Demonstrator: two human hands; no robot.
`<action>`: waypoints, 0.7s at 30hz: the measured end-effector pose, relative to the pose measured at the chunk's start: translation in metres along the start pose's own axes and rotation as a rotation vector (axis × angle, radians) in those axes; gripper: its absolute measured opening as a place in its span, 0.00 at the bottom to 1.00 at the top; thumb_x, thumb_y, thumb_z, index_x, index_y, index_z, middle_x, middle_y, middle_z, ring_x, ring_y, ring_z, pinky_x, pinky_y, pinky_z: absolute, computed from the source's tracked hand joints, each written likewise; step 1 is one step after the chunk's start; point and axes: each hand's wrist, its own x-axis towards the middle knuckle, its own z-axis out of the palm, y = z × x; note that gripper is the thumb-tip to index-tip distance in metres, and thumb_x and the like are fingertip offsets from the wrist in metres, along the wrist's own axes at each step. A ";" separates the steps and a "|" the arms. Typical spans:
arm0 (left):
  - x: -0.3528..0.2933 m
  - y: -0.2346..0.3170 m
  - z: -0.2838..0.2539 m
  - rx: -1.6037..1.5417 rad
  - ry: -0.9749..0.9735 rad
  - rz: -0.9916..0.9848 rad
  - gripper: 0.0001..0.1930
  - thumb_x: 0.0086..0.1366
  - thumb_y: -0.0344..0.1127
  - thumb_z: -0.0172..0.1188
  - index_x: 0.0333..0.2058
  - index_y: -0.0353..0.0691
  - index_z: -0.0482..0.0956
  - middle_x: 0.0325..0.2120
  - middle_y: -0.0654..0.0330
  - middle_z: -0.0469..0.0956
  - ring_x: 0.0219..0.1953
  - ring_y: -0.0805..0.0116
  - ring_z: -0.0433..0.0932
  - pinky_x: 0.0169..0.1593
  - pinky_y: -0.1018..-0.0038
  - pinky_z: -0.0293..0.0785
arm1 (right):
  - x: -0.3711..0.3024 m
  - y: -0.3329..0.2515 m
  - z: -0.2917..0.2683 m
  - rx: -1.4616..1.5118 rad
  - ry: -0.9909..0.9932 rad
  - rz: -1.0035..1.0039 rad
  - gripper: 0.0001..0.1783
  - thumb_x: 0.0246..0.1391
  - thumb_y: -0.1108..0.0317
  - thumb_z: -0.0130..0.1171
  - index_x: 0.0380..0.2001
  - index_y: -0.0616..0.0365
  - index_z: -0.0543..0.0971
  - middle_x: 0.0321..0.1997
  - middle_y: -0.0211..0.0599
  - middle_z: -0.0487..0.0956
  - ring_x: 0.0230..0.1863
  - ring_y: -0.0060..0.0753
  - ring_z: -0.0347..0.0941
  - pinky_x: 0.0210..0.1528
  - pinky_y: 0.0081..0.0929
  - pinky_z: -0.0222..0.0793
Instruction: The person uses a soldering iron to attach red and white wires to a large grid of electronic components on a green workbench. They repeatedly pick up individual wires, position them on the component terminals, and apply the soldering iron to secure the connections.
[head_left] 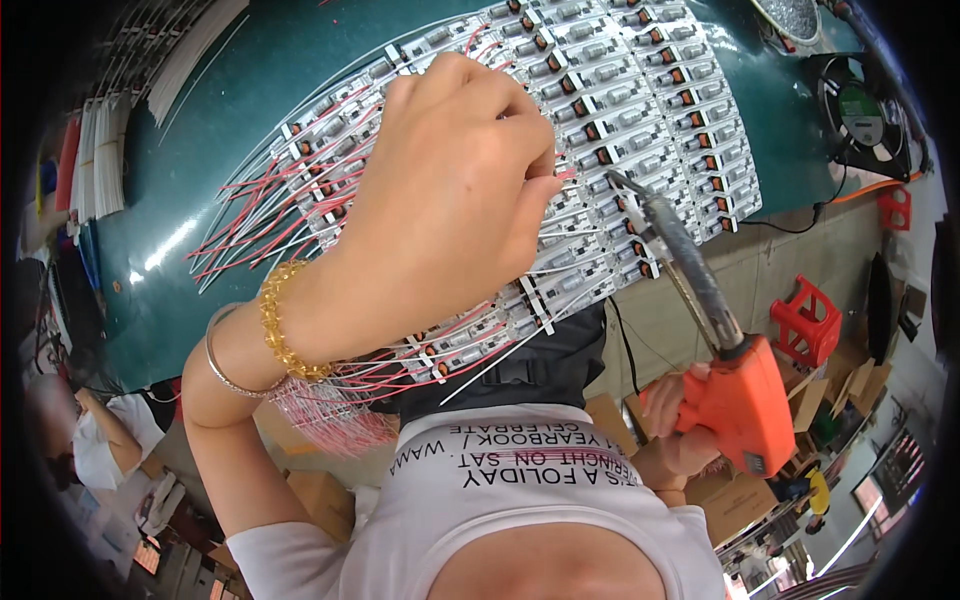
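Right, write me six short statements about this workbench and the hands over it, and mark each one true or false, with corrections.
1. The right grip holds an orange gun-shaped tool. True.
2. The yellow beaded bracelet is on the right wrist. False: the yellow beaded bracelet is on the left wrist.
3. The circuit boards are laid out in rows. True.
4. The loose wires are all blue. False: the loose wires are red and white.
5. The left grip is over the circuit boards. True.
6. The fan is at the picture's left edge. False: the fan is toward the right.
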 end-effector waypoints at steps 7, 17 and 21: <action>0.004 0.002 -0.002 0.041 -0.010 -0.016 0.06 0.49 0.28 0.68 0.22 0.39 0.78 0.33 0.61 0.76 0.42 0.58 0.71 0.47 0.64 0.63 | -0.012 0.006 -0.017 -0.321 -0.033 0.057 0.27 0.56 0.43 0.56 0.39 0.61 0.75 0.21 0.29 0.70 0.21 0.30 0.65 0.27 0.27 0.61; 0.003 0.004 0.002 0.062 0.015 -0.011 0.05 0.48 0.28 0.67 0.22 0.39 0.78 0.33 0.61 0.75 0.41 0.58 0.70 0.47 0.64 0.63 | -0.019 -0.003 -0.005 -0.715 0.081 0.123 0.27 0.57 0.40 0.48 0.26 0.53 0.80 0.22 0.30 0.72 0.23 0.39 0.64 0.28 0.34 0.58; 0.003 0.005 0.002 0.071 0.016 -0.014 0.05 0.49 0.29 0.66 0.22 0.39 0.78 0.32 0.61 0.75 0.41 0.58 0.70 0.47 0.64 0.63 | -0.011 -0.006 -0.007 -0.655 -0.015 0.100 0.28 0.58 0.38 0.47 0.26 0.53 0.80 0.22 0.30 0.72 0.23 0.39 0.65 0.27 0.33 0.58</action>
